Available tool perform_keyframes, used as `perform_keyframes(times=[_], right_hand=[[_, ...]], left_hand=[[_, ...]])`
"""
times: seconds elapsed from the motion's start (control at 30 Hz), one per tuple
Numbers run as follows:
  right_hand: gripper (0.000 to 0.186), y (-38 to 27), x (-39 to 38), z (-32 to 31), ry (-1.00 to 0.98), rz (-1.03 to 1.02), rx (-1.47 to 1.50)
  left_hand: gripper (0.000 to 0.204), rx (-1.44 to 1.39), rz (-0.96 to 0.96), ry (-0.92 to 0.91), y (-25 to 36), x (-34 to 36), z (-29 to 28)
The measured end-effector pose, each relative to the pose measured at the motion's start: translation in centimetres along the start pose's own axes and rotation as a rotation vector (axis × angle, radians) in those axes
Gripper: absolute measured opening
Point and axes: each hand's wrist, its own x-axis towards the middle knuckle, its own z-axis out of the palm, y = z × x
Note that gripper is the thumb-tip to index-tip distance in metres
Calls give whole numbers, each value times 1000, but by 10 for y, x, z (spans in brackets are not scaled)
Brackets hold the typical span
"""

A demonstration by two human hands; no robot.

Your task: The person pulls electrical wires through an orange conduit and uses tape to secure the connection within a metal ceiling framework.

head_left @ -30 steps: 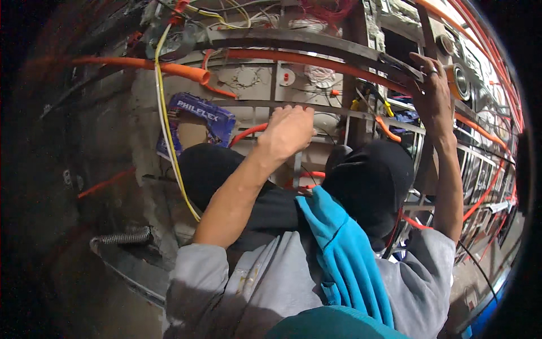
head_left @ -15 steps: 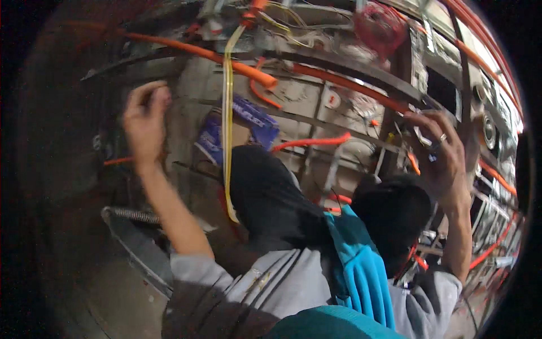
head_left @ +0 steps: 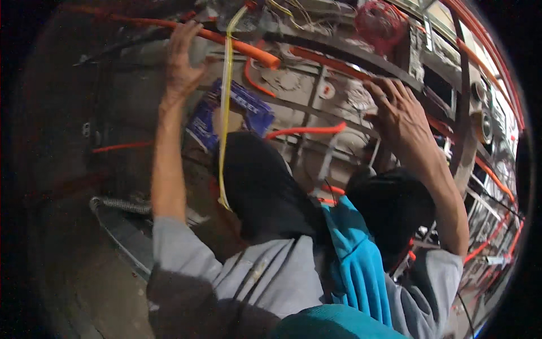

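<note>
My left hand (head_left: 182, 70) is raised at the upper left, fingers stretched up and thumb apart, with nothing in it. Its fingertips overlap a long orange tube (head_left: 248, 51); whether they touch it I cannot tell. My right hand (head_left: 401, 113) is raised at the right, fingers spread and slightly bent, holding nothing. Its fingertips are close to the end of a second orange tube (head_left: 330, 64) beside a dark metal bar (head_left: 339, 47). Between the hands a yellow and white strap (head_left: 227, 79) hangs down past a torn purple cardboard box (head_left: 251, 110).
Below the hands are my black-clad knees (head_left: 265, 175) and a turquoise cloth (head_left: 361, 243). A bent red-orange tube (head_left: 305, 131) lies ahead. A red round mesh object (head_left: 379, 27) is at the far right. Metal framework with a coiled spring (head_left: 121, 204) stands at the left.
My left hand has risen and moved right to the orange tube, its fingers straightening. My right hand has moved left and slightly up, and its fingers have spread.
</note>
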Motion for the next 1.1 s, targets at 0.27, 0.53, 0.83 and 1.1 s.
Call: perform_keyframes(times=[0.27, 0.53, 0.83, 1.1], right_hand=[[57, 13, -5, 11, 77, 48, -101], [62, 19, 4, 26, 21, -10, -138], [60, 11, 15, 30, -34, 27, -147], [54, 21, 13, 47, 26, 13, -174]], left_hand=[[66, -53, 150, 34, -10, 16, 35], [64, -107, 39, 42, -3, 8, 46], [47, 55, 176, -36, -21, 1, 39], [44, 7, 246, -300, -9, 23, 11]])
